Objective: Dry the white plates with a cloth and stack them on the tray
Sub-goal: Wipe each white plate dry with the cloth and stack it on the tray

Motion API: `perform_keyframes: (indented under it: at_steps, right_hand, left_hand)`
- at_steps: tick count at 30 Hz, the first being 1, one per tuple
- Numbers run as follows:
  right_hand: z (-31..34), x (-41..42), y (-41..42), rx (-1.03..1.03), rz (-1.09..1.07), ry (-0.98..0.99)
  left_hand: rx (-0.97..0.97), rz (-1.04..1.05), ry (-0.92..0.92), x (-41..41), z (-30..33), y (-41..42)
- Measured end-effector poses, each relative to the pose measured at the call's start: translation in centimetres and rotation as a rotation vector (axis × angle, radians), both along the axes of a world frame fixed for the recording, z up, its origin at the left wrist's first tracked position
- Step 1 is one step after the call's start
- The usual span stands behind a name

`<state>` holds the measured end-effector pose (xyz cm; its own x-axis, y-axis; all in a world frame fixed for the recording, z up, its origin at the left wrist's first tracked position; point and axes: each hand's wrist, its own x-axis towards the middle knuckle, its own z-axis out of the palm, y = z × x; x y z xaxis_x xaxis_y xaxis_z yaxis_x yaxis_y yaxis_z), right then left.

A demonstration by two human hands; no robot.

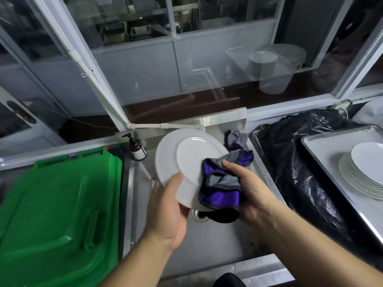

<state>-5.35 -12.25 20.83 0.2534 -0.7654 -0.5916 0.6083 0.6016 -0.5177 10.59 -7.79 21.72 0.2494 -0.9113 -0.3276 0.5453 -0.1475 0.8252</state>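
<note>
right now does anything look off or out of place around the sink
Nothing is spilled or broken. One oddity: a second grey cloth lies crumpled on the sink's back corner, unused. The stacked plates sit neatly on the tray.

White plates [192,160] tilted over sink, possibly two, grey-purple cloth [220,183] against them

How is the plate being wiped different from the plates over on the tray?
The held plate is tilted up over the sink, gripped by the left hand, with the right hand pressing a purple-grey cloth on it. The stacked plates lie flat and untouched on the metal tray. Both are plain white and round.
</note>
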Motion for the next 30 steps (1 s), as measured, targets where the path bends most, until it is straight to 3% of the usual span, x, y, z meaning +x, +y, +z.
perform_keyframes:
  at_steps: [2, 5, 9, 13, 16, 22, 26, 30]
  right_hand:
    - [0.2, -1.5, -0.5, -0.033, 0.097, 0.053]
    - [0.7, -2.8, -1.3, -0.083, 0.204, 0.132]
    - [1.4, -2.4, -2.2, -0.116, 0.153, 0.107]
    - [0.9, -0.2, -1.4, -0.053, -0.017, 0.006]
    - [-0.1, 2.0, -0.1, 0.017, -0.099, -0.074]
    - [-0.1, -0.7, -0.9, -0.012, 0.040, -0.040]
    - [0.9, -2.3, -2.2, -0.055, 0.189, 0.079]
    - [1.0, -1.3, -2.5, -0.042, 0.105, 0.064]
  left_hand:
    - [0.071, -0.109, 0.016, 2.2, 0.7, -0.9]
    - [0.159, -0.315, -0.131, 4.4, 2.1, -2.3]
    - [0.144, -0.192, -0.191, 4.1, 2.5, -3.0]
    - [0.070, 0.052, -0.131, 0.6, 2.1, -2.6]
    - [0.058, 0.102, -0.065, -2.5, 0.8, -1.5]
    - [0.027, -0.051, 0.015, 0.4, 1.2, -1.9]
    - [0.099, -0.300, -0.172, 4.3, 3.0, -3.6]
    - [0.037, -0.170, -0.270, 4.2, 2.0, -3.7]
